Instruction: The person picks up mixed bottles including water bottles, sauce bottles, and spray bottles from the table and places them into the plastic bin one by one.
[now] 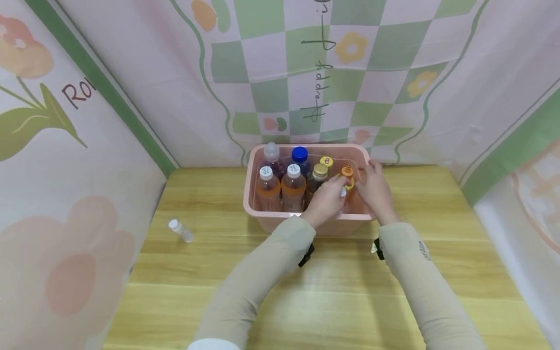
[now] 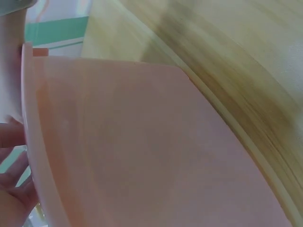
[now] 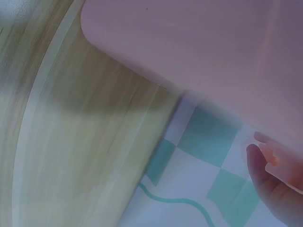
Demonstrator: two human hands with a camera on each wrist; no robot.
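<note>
A pink plastic bin [image 1: 247,204] stands at the back of the wooden table [image 1: 332,291] and holds several upright bottles. Both hands reach over its right half and meet at a small orange-capped bottle [image 1: 347,172]. My left hand [image 1: 327,199] curls its fingers round the bottle's near side. From the right, my right hand [image 1: 371,187] grips the same bottle; the bottle's body is mostly hidden by the fingers. The left wrist view is filled by the bin wall [image 2: 142,142], with fingers [image 2: 12,189] at its edge. In the right wrist view, fingers [image 3: 274,189] hook over the bin [image 3: 189,42].
In the bin stand two white-capped orange drinks [image 1: 280,187], a blue-capped bottle [image 1: 299,155], a gold-capped dark bottle [image 1: 319,172] and others. A small white-capped bottle [image 1: 181,230] lies on the table at the left. Printed cloth walls close three sides.
</note>
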